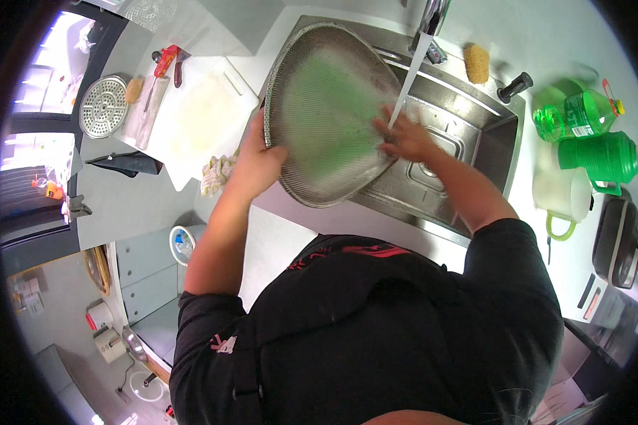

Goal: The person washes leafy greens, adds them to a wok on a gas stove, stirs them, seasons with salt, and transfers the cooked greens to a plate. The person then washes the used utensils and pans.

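A large round metal mesh strainer basket is held tilted over the left part of a stainless steel sink. My left hand grips its left rim, thumb on the near side. My right hand, slightly blurred, has its fingers spread at the basket's right side and holds nothing; whether the fingertips touch the mesh, I cannot tell. From the chrome faucet a stream of water runs down onto the right hand. Greenish light shows across the mesh.
To the left lie a white cutting board, a patterned cloth and a perforated metal steamer plate. A sponge rests behind the sink. On the right counter stand a green bottle, a green jug and a pale pitcher.
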Demonstrator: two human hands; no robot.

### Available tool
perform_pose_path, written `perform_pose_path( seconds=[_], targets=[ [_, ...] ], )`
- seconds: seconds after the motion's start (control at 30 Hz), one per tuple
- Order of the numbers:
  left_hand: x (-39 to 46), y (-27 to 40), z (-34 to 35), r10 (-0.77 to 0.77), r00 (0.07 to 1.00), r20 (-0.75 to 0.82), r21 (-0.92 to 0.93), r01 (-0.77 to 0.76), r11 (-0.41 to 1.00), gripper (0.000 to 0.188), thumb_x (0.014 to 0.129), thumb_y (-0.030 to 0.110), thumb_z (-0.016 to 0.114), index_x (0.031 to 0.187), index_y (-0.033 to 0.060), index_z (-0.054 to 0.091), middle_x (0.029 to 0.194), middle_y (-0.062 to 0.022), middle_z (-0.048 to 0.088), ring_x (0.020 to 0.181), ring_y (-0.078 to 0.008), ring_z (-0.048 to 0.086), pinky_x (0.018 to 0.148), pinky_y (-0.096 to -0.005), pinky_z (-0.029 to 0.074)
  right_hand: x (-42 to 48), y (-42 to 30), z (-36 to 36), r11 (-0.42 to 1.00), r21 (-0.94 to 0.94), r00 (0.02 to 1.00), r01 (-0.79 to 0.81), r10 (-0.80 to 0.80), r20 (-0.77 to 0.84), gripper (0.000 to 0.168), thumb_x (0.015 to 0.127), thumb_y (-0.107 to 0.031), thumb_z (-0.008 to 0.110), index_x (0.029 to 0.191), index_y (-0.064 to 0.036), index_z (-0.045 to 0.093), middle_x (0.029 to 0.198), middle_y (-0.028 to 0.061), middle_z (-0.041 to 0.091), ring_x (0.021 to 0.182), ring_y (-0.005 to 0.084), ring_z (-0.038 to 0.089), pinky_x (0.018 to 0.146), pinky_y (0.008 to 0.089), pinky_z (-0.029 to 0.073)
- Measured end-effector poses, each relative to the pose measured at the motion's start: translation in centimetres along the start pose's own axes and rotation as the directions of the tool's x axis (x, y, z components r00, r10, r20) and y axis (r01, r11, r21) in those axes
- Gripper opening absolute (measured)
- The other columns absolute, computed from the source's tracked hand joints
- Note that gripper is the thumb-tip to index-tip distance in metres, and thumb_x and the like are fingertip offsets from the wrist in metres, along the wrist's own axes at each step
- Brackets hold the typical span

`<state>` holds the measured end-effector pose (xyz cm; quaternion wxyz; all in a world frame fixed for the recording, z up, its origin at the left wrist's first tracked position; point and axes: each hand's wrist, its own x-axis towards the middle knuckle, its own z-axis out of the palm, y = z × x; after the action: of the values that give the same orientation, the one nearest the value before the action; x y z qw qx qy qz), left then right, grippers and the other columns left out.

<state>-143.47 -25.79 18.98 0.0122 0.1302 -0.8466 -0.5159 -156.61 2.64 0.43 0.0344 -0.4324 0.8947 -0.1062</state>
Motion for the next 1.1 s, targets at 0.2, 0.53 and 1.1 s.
perform_pose_path(
  seconds=[0.2,0.53,1.1],
  targets=[
    [-2.1,5.3,-1.1,0.074,0.995,-0.068,0.403,-0.041,0.914,0.068,0.067,-0.008,0.040,0.133,0.0046,0.030,0.115,-0.0207,0.053,0.110,-0.0290,0.051,0.092,-0.0304,0.037,2.1,10.1,-7.3,0.505,0.619,0.628,-0.602,0.778,-0.023,0.050,0.089,-0.045,0.035,0.100,0.000,0.056,0.082,0.0182,0.063,0.075,0.0269,0.063,0.071,0.0402,0.049],
    [-3.4,6.3,0.0,0.473,0.776,-0.417,0.357,-0.339,0.871,0.053,0.072,-0.016,0.038,0.120,0.0026,0.051,0.100,-0.0170,0.062,0.074,-0.0154,0.059,0.071,-0.0231,0.045,4.9,5.1,-11.0,0.219,0.867,0.791,-0.447,0.549,0.269,0.031,0.081,-0.029,0.047,0.100,-0.005,0.055,0.083,0.0121,0.061,0.071,0.0241,0.061,0.058,0.0335,0.049],
    [-14.0,4.9,-0.4,0.696,0.502,-0.513,0.424,-0.557,0.714,0.065,0.055,-0.013,0.033,0.115,-0.0023,0.053,0.119,-0.0181,0.054,0.102,-0.0270,0.056,0.091,-0.0347,0.041,8.8,-5.1,1.1,-0.329,0.926,0.977,-0.182,0.045,0.208,0.044,0.089,-0.026,0.042,0.131,-0.013,0.034,0.134,0.0086,0.034,0.116,0.0284,0.044,0.087,0.0504,0.041]
  ],
)
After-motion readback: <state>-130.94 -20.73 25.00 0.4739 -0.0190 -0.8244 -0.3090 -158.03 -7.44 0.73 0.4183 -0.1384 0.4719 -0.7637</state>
